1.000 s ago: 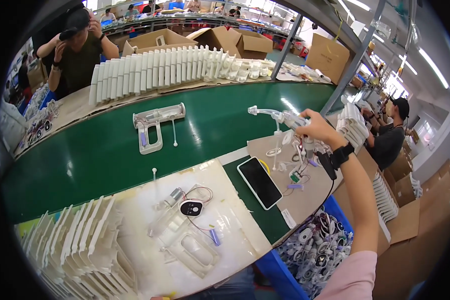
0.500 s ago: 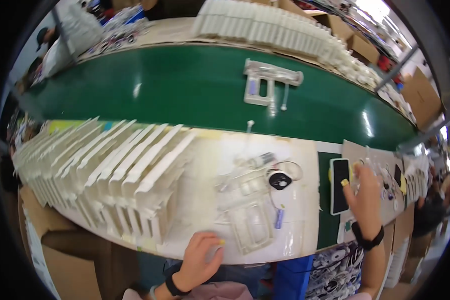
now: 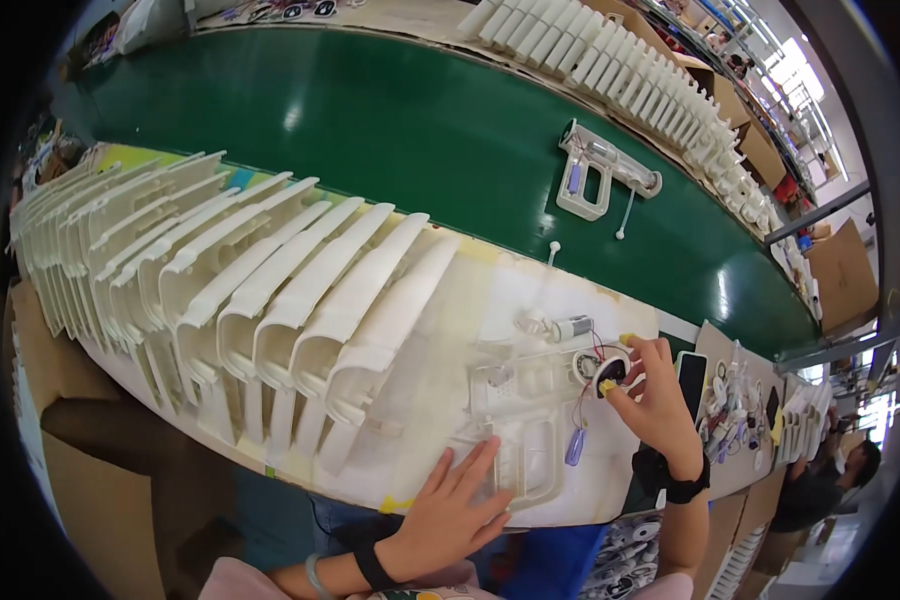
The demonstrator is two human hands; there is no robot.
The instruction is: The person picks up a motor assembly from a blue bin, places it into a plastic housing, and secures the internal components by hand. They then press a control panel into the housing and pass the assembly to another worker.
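Note:
Between the fingertips of my right hand (image 3: pixel 652 395), which wear yellow covers, is a round black-and-white part (image 3: pixel 612 373) with thin wires. It is held at the right end of a white plastic housing half (image 3: pixel 530 385) with a loop handle, lying on the worktable. A purple cylinder (image 3: pixel 575 447) lies on wires just below. My left hand (image 3: pixel 455 510) rests with fingers spread beside the handle, fingertips at its left edge. A silvery cylinder (image 3: pixel 573 327) and a clear plastic piece (image 3: pixel 533 322) sit at the housing's upper edge.
Rows of white housing shells (image 3: pixel 300 310) stand at left. Across the green belt (image 3: pixel 370 120) lies an assembled handled unit (image 3: pixel 600 175); more shells (image 3: pixel 610 50) line its far side. A phone (image 3: pixel 690 380) and small wired parts (image 3: pixel 735 410) are at right. A co-worker (image 3: pixel 830 480) sits far right.
My right hand has come left from beside the phone and taken hold of the round part. My left hand has moved up and right to the housing's handle. The view has shifted.

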